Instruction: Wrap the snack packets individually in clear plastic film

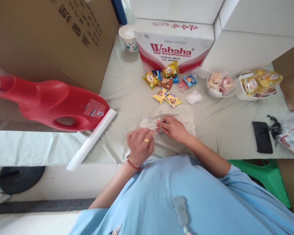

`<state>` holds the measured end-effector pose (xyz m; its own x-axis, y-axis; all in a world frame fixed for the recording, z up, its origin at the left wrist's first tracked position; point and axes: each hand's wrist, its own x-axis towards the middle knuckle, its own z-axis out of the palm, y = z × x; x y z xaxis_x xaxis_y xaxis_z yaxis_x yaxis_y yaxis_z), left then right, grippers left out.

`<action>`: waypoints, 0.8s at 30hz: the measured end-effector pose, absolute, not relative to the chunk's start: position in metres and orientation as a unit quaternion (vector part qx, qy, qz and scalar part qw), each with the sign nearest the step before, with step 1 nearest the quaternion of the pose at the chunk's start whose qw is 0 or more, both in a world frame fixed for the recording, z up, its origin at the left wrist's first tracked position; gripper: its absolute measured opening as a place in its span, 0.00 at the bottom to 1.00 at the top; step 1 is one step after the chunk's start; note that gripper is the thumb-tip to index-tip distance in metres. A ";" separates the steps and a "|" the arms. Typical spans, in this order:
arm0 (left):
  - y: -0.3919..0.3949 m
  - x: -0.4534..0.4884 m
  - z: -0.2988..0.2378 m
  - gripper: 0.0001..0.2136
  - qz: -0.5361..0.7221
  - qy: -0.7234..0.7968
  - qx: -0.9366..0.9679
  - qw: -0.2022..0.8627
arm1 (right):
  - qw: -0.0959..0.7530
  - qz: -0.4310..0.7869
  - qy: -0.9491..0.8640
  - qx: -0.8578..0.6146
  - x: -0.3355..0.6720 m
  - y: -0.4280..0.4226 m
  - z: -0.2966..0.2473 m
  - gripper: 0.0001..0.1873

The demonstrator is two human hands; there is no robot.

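A clear plastic bag point(189, 119) lies flat on the cloth-covered table in front of me. On top of it, the fingers of my right hand point(175, 129) close on a small packet with a red strip point(158, 125). My left hand point(140, 143), slightly blurred, is raised just left of the bag, its fingers curled in. Whatever it holds, if anything, is hidden. Two yellow cookie packets point(172, 100) lie just beyond the bag. A crumpled white wrapper point(194, 97) is to their right.
Several snack packets point(150, 79) lie before a Wahaha carton point(173, 47). A clear tub point(221, 85) and a white basket point(242, 94) hold snacks at right. A phone point(262, 137) lies near the edge. At left are a red jug point(63, 104), a white roll point(91, 140) and a paper cup point(128, 38).
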<state>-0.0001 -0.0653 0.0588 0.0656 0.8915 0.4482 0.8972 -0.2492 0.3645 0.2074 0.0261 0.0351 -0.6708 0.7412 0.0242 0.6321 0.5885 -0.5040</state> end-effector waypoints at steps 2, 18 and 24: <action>-0.061 0.021 0.057 0.17 -0.272 -0.551 -0.787 -0.045 | 0.136 0.250 -0.876 -0.389 0.208 0.026 0.032 0.17; -0.039 0.048 0.026 0.18 -0.164 -0.596 -0.780 -0.102 | 0.012 0.116 -0.874 -0.472 0.201 0.117 0.051 0.28; -0.040 0.048 0.027 0.18 -0.150 -0.598 -0.784 -0.079 | -0.030 0.147 -0.848 -0.508 0.193 0.128 0.047 0.14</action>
<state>0.0482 -0.0404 0.0265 0.2409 0.9604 0.1403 0.9129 -0.2733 0.3031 0.1931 0.1279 0.0468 -0.4813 0.8532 -0.2010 0.8710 0.4398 -0.2190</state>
